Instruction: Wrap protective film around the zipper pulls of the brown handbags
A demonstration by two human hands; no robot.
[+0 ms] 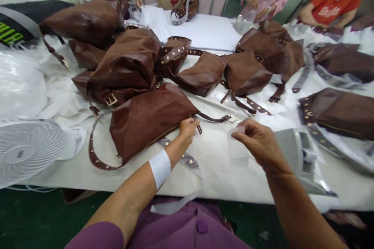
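A brown bag (149,118) with a gold zipper lies on the white table in front of me. My left hand (188,129) is closed on the bag's right end, by the zipper end and a small strap. My right hand (253,136), to the right, pinches a small piece of clear plastic film (239,129) between thumb and fingers. Between and just above my hands lies the bag's thin strap with a square gold buckle (233,118). A studded strap (187,160) in clear wrap passes under my left forearm. The bag's other strap loops at its left end.
Several brown bags (125,62) are piled behind, with more at the right (341,111). A white fan (26,151) stands at the left, a grey tape dispenser (300,155) at the right. People stand across the table (210,186), one touching white sheets (204,31).
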